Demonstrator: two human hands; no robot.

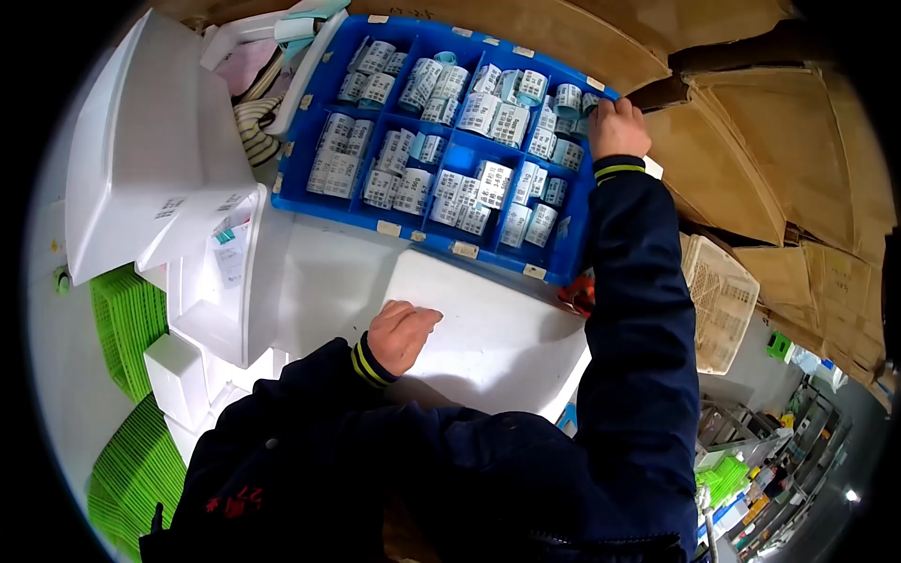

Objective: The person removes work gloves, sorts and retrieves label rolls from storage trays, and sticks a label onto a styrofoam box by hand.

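Note:
A blue divided tray (436,235) holds several rolls of white printed labels (465,199) in its compartments. At the tray's far right corner, my right hand (619,129) is closed over the rim, beside the small label rolls (568,99) there. Its fingertips are partly hidden. My left hand (404,336) is curled shut above a white foam lid (488,305), in front of the tray's near side. Nothing shows between its fingers. Close to my right forearm, a red-orange object (579,294) is partly covered by the sleeve.
White foam boxes (141,159) stand at the left, with green stacked crates (131,328) below them. Brown cardboard (732,150) lines the far and right sides. A beige plastic basket (721,305) is right of my arm. Shelving with goods (779,460) stands at lower right.

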